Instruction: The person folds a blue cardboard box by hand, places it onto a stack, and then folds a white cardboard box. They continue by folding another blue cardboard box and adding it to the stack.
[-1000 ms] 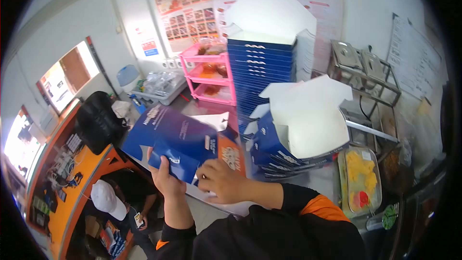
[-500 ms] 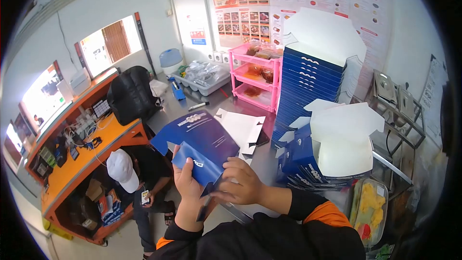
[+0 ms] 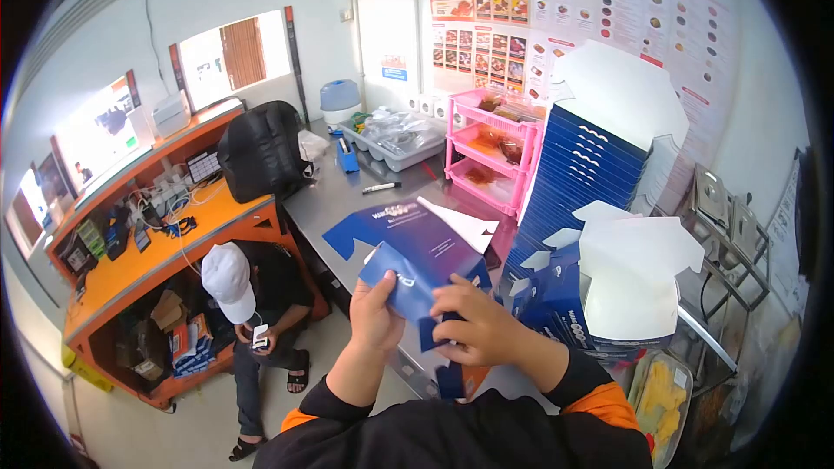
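A blue printed carton (image 3: 426,239), partly folded, is held in front of my body over the near edge of the metal table. My left hand (image 3: 375,317) grips its left side panel, thumb on the outer face. On the carton's right side, my right hand (image 3: 473,326) has its fingers bent round a flap near the lower corner. A white-sided flat sheet (image 3: 469,224) lies behind the carton on the table. To the right stand an opened blue carton with white inside (image 3: 630,278) and a tall stack of blue cartons (image 3: 578,161).
A seated person (image 3: 261,295) in a white cap holds a phone at the lower left. Around the metal table (image 3: 326,200) are a backpack (image 3: 265,152), a grey tray (image 3: 395,143), a marker (image 3: 380,187), a pink rack (image 3: 491,148) and a food container (image 3: 665,399).
The view has shifted, so most surroundings appear lower and the seated person is seen more fully. Both hands still hold the carton, now further right in view, with its lower flaps at a different angle.
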`<action>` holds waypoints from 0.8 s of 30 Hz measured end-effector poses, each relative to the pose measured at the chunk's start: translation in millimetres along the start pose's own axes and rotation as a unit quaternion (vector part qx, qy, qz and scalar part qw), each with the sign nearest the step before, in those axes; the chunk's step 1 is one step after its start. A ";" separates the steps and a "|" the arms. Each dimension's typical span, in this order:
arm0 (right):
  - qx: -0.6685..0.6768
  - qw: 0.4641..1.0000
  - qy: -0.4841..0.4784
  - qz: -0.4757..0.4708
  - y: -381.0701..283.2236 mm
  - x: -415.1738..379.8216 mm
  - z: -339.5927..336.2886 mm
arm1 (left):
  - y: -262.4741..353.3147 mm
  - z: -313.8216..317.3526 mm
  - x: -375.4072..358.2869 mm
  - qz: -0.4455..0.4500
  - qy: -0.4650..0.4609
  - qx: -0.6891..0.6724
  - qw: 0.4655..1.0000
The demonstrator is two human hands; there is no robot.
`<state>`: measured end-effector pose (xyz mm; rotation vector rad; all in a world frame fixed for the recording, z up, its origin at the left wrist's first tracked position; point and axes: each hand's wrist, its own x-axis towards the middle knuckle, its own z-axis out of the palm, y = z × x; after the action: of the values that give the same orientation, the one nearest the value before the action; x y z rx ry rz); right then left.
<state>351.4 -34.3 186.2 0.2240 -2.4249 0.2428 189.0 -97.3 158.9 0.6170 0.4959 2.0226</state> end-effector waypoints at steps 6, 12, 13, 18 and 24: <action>-0.073 0.963 0.258 0.014 -1.0 -10.5 17.9 | -24.5 5.6 -18.1 -0.035 -0.091 -0.023 0.995; -0.063 0.975 0.212 0.021 -6.1 -8.1 21.9 | -17.0 -3.7 -13.2 -0.104 -0.079 -0.043 0.991; -0.123 0.958 0.249 0.066 -3.5 -8.4 24.5 | -27.5 -7.5 -12.6 -0.140 -0.104 -0.036 0.984; -0.021 0.983 0.170 0.066 4.9 -9.9 9.1 | -27.7 -10.4 -24.8 -0.061 -0.233 0.089 0.966; 0.449 0.832 0.136 0.296 19.1 1.7 -8.0 | -20.0 -6.5 -71.4 -0.291 -0.386 0.171 0.859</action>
<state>350.8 -14.2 191.1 -0.1657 -1.8515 1.5813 229.7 -150.3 126.2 1.2465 0.4671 0.9904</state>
